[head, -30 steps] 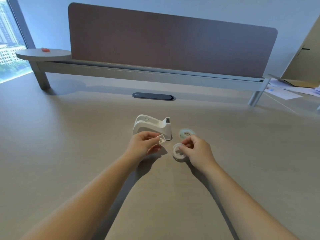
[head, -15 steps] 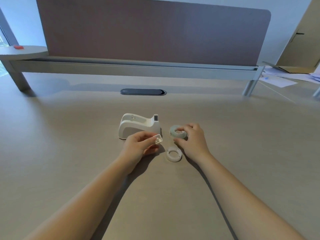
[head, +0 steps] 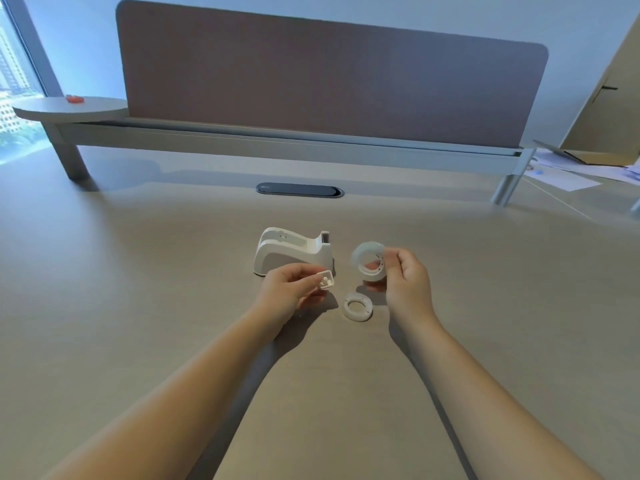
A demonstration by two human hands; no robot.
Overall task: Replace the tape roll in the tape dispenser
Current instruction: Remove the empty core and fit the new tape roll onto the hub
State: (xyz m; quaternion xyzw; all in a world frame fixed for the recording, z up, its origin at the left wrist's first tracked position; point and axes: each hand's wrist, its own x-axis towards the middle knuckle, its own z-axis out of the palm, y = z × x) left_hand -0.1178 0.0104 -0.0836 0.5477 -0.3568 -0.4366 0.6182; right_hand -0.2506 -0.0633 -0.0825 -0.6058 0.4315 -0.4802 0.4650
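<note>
Holding a tape roll (head: 369,260) above the table (head: 138,271), the right hand (head: 403,277) is pinching it. The left hand (head: 291,289) is gripping a small white core piece (head: 326,280), near the empty tape dispenser (head: 292,251).

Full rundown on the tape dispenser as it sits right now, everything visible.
The tape dispenser is a white, smooth, plastic-looking body standing upright on the tan desk, just beyond the left hand. Its rounded hump is at the left, sloping down to a raised cutter post at the right. The open cradle on top holds no roll. Its side shows a shaded arched recess. The left hand overlaps its near lower edge; actual contact cannot be told. The right hand stays apart from it.
</note>
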